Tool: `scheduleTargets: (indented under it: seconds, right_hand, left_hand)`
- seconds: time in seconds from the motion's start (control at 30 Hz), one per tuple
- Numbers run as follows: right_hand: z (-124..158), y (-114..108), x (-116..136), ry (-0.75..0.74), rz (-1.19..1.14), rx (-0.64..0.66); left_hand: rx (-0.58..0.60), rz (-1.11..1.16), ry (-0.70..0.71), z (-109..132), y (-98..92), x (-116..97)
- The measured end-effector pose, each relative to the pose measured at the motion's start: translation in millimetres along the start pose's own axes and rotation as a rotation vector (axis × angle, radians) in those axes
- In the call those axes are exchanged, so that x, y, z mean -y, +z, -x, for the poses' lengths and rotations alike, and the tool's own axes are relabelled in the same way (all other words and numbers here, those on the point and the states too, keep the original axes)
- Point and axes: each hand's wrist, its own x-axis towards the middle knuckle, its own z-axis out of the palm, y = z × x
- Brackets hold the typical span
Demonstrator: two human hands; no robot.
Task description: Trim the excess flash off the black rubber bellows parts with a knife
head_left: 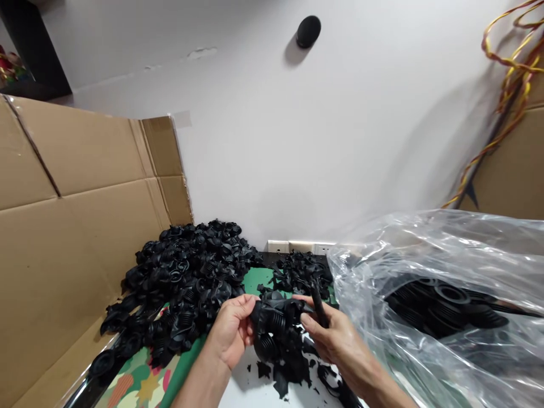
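Observation:
My left hand is closed on the left side of a black ribbed rubber part, with thin ragged flaps along its edges. My right hand has a slim black-handled tool lodged between thumb and fingers; its working end cannot be made out. The right fingertips are at the right edge of the rubber part. Below both hands, torn black scraps lie on a white surface, and more ribbed rubber is seen just under the held part.
A large heap of ribbed black rubber parts lies left, against a cardboard sheet. Behind my hands is a smaller pile of black scraps on a green mat. A clear plastic bag holding black parts stands right. Wall sockets sit behind.

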Motion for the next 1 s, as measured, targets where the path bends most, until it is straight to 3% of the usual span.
scheduleTargets:
  seconds: [0.1,0.23,0.3,0.37,0.43,0.5,0.6,0.67,0.73,0.87,1.0]
  right_hand:
    - [2,-2,4,-0.060,0.081,0.011]
    - [2,-2,2,-0.435,0.305,-0.137]
    - [6,4,-1,-0.620,0.360,-0.147]
    - [14,13,-3,-0.716,0.338,-0.084]
    - [22,22,-4,-0.705,0.254,0.035]
    - [27,26,-4,-0.588,0.160,0.093]
    - [26,20,-3,-0.298,0.142,-0.042]
    - [23,14,-2,-0.194,0.181,-0.108]
    - [21,12,-1,-0.256,0.198,-0.076]
    - [26,20,3,-0.543,0.188,0.053]
    - [29,32,4,-0.581,0.254,0.067]
  left_hand:
    - [-0.082,-0.069,0.098,-1,-1.7,5]
    - [-0.216,-0.137,0.289,12,4.6,9]
    - [-0.182,-0.170,0.301,22,12.4,11]
    - [-0.072,-0.154,0.264,31,19.6,14]
    - [0.009,-0.065,0.215,36,22.5,17]
    - [0.042,0.060,0.161,37,19.9,21]
    - [0.037,0.180,0.098,36,10.2,26]
    - [0.027,0.191,0.083,35,5.0,30]
    - [0.023,0.193,0.075,34,3.1,34]
    - [0.024,0.171,0.058,35,7.0,39]
    - [-0.014,0.144,0.056,40,13.0,38]
